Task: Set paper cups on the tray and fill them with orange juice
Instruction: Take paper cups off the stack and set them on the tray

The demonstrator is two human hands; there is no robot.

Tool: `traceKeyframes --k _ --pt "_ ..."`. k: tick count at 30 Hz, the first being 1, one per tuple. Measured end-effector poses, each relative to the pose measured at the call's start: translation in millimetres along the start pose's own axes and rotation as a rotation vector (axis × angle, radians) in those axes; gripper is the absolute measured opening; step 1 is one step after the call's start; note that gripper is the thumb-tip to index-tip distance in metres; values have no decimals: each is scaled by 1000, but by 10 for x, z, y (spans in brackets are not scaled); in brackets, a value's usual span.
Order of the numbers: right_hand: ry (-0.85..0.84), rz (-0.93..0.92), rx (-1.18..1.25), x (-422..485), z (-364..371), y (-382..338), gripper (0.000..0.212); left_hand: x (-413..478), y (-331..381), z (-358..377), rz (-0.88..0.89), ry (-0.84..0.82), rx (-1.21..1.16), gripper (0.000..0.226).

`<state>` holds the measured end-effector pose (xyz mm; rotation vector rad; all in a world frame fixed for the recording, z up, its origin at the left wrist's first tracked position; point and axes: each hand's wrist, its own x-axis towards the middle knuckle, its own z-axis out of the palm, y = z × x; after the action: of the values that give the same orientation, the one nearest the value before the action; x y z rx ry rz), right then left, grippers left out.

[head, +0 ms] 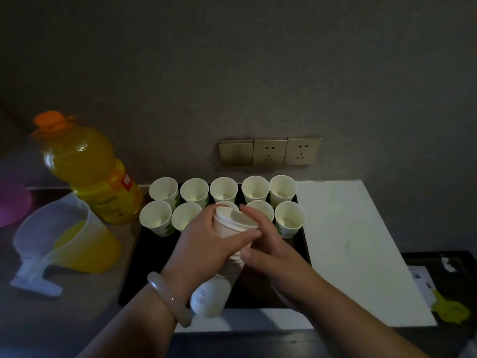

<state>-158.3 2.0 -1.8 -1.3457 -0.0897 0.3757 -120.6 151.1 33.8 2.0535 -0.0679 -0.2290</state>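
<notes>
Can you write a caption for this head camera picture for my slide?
Both hands, left hand and right hand, hold a stack of paper cups over a black tray with two rows of empty cups.

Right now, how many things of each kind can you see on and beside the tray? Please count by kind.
Loose paper cups standing on the black tray: 10, first at
Stack of cups in both hands: 1
Orange juice bottle: 1
Clear pitcher holding juice: 1
Total: 13

single head-worn view looked forward and down, close over the bench (361,241), facing the wall (258,73) behind it.
</notes>
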Motion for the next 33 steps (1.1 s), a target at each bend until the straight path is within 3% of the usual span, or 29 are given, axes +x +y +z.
traceKeyframes --k 3,6,9,11,17,22,26,28,33 --pt "-63 -56 -103 -37 13 102 111 -3 -12 -14 -83 10 -146 37" --pt "-23 -74 -233 -40 89 133 125 -24 -30 -18 -108 -7 -277 61" --pt "32 -107 -299 -19 96 102 119 -41 9 -44 -74 12 -292 86" --pt "85 -138 -319 -1 69 48 115 -37 2 -95 -14 -23 -300 91" --pt "214 -235 -290 27 -26 -156 102 -130 -84 -108 142 -251 -203 74" --pt "166 -249 -290 17 11 -161 95 -139 -46 -81 192 -176 -249 54" --pt "95 -217 -408 -21 -68 -203 95 -99 -53 -147 208 -95 -116 63" --pt "119 -210 -447 -53 -135 -247 83 -80 -106 -186 213 -58 -40 66" --pt "355 -371 -700 -39 -108 -374 24 -56 -258 -185 214 -50 254 79"
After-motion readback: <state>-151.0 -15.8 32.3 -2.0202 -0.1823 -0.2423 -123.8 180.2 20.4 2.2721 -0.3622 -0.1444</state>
